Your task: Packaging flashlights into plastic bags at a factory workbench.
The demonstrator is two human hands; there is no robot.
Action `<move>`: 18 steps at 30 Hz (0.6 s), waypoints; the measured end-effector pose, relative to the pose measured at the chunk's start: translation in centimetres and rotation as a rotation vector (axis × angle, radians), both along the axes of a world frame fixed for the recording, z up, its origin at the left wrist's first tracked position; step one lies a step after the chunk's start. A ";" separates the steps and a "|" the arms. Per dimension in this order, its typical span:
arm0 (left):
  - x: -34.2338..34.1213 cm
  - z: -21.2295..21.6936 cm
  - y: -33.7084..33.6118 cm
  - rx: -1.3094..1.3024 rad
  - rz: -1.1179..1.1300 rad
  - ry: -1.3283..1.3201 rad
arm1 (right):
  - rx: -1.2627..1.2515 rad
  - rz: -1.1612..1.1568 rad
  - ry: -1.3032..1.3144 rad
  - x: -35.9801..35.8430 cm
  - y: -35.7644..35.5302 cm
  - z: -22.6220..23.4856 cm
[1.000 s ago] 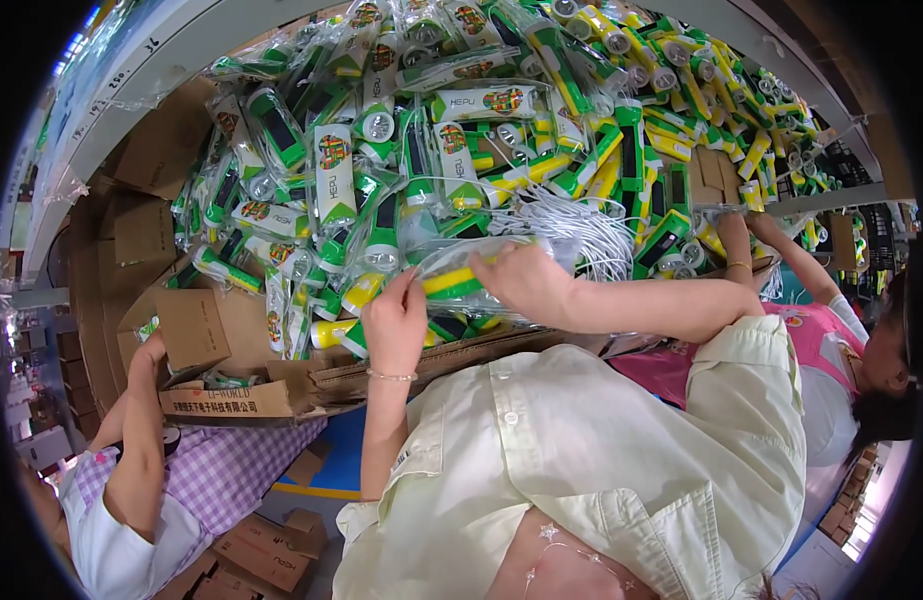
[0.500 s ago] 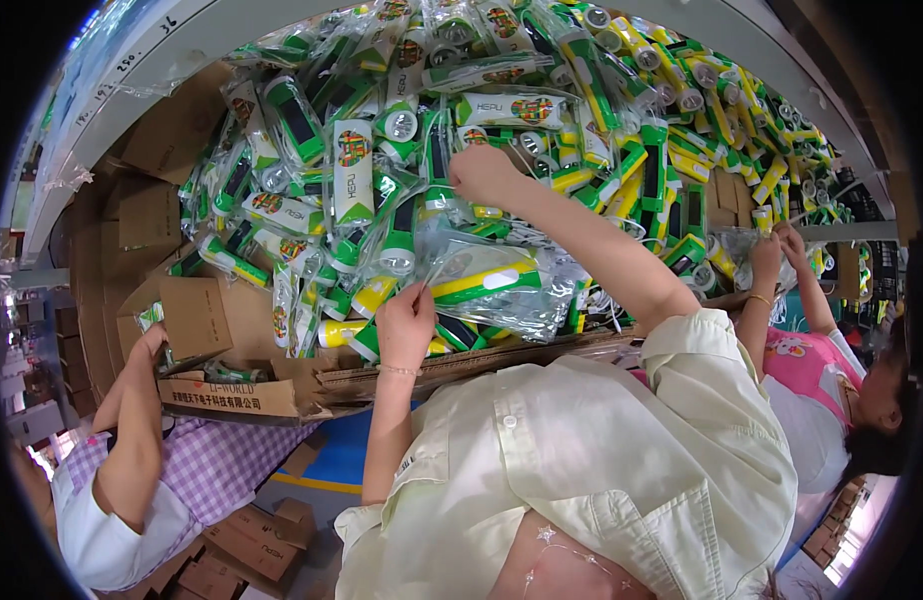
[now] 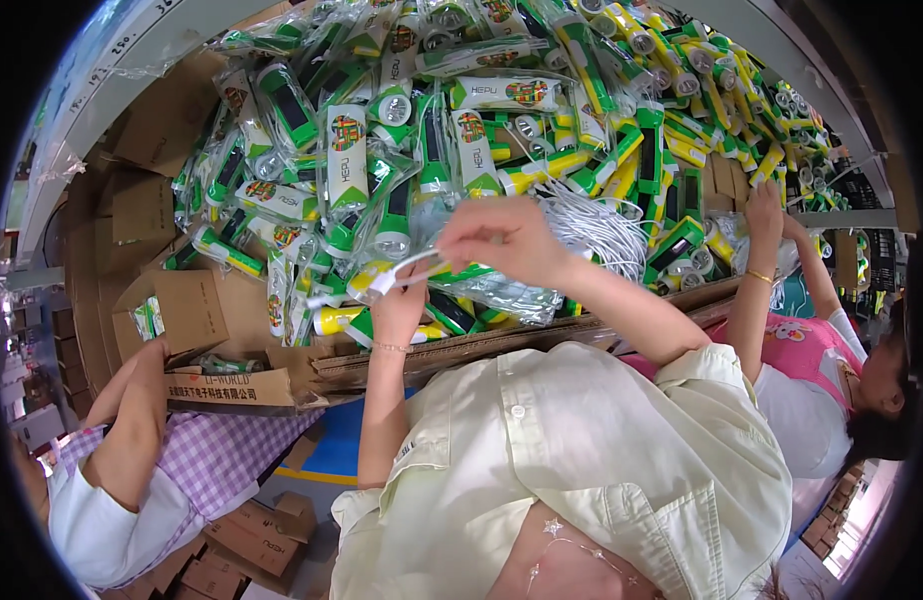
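My right hand (image 3: 507, 240) pinches a short white cable (image 3: 383, 282), whose pale end hangs across in front of my left hand. My left hand (image 3: 398, 305) has its fingers closed at the edge of a clear plastic bag (image 3: 522, 301), partly hidden behind the cable. Inside the bag is a green-and-yellow flashlight, mostly covered by my right hand. Just beyond my right hand lies a heap of coiled white cables (image 3: 604, 232). Bagged flashlights with white printed sleeves (image 3: 347, 160) surround it.
Unbagged yellow-and-green flashlights (image 3: 722, 110) pile up at the far right. A cardboard edge (image 3: 462, 338) runs along the front. At left, a co-worker's hand reaches into an open carton (image 3: 227, 388); another co-worker's hands (image 3: 764, 210) work at right.
My right hand has come back from the pile toward my left hand, bringing a white cable. The cable heap behind it is uncovered. My left hand stays at the bag.
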State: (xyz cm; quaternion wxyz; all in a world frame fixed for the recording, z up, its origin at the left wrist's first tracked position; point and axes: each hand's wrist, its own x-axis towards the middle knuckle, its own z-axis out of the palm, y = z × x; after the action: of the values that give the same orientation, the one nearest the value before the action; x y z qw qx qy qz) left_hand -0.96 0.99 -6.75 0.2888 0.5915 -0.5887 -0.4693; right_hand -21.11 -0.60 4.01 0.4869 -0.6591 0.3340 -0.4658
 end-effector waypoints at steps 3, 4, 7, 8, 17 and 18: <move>0.3 -0.9 0.5 -0.117 0.018 0.036 | -0.239 0.055 0.451 -1.7 0.9 -5.2; 0.4 -0.9 0.7 -0.206 -0.002 0.016 | -0.538 0.097 0.838 -2.5 0.8 -5.9; 0.2 0.9 1.0 -0.111 0.012 -0.047 | -0.592 -0.042 1.269 -3.4 0.7 -6.2; 0.0 1.5 1.0 -0.112 0.011 -0.048 | -0.592 -0.043 1.269 -3.0 0.8 -5.4; 1.2 0.6 1.4 0.215 0.146 0.568 | -0.342 -0.031 1.331 -0.2 -1.0 -2.1; 1.3 0.4 1.4 0.176 0.138 0.464 | -0.414 -0.130 1.040 0.9 -0.9 -2.5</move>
State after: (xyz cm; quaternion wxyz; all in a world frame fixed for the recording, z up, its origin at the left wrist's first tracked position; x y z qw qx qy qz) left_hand 0.32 2.41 -6.34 0.3947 0.5294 -0.4217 -0.6213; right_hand -20.21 -1.51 1.54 0.0890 -0.8618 0.4716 -0.1644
